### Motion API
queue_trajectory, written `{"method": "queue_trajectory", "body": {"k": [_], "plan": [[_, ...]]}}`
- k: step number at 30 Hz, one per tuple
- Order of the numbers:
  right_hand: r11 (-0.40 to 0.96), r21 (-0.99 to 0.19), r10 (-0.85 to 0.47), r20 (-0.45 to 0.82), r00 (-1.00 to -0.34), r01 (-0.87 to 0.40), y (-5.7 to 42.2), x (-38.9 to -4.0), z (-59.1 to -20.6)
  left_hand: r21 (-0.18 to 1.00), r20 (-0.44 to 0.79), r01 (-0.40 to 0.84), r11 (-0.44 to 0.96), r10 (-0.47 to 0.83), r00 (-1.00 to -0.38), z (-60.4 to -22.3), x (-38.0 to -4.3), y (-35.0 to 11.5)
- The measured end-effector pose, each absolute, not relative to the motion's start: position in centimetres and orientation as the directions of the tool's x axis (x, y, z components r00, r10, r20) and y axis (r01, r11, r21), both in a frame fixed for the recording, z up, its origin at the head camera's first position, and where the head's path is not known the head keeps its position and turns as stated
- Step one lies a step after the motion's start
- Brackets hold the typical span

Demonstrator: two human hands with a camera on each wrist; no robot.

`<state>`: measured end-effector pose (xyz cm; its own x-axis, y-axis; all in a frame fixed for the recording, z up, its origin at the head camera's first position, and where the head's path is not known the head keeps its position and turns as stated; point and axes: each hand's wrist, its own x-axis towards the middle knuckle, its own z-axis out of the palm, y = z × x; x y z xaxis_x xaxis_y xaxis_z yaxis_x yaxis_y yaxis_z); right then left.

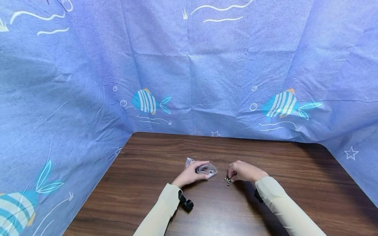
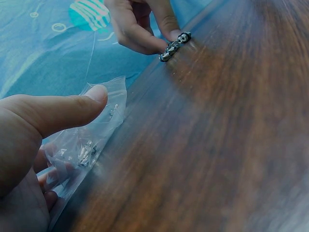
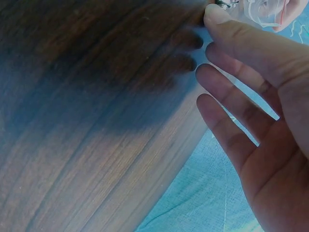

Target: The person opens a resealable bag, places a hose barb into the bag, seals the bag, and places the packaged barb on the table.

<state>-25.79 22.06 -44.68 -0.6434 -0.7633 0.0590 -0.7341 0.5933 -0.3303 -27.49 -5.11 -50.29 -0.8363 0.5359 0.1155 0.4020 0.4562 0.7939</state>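
Observation:
My left hand (image 1: 189, 174) grips a clear zip-top plastic bag (image 1: 213, 170), its thumb over the film and its fingers on the other side. Small shiny metal pieces (image 2: 87, 153) show through the film in the left wrist view. To the right, a little pile of metal parts (image 1: 227, 181), too small to name exactly, lies on the table. My right hand (image 1: 244, 171) reaches down to that pile, thumb and forefinger at its edge. Whether they pinch a piece is hidden. The other fingers (image 3: 227, 87) of this hand are spread in the right wrist view.
A brown wood-grain table (image 1: 141, 157) lies under both hands. Behind it and at its sides hangs a blue cloth (image 1: 218, 82) printed with fish. Black wrist straps with a camera (image 1: 186, 202) sit below the left cuff.

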Motion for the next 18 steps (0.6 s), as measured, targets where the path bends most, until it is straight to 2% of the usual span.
{"method": "queue_trajectory", "body": {"k": [10,18], "plan": [[0.645,-0.309,-0.731,0.016,-0.682,-0.699,21.86,-26.08,-44.51,0.789,0.105,0.389,0.475,0.521,-0.847,-50.42,-27.49,-5.13],[0.632,-0.295,-0.743,0.031,-0.669,-0.716,21.60,-26.16,-44.26,0.790,0.104,0.389,0.474,0.522,-0.847,-50.22,-27.47,-5.14]]}}
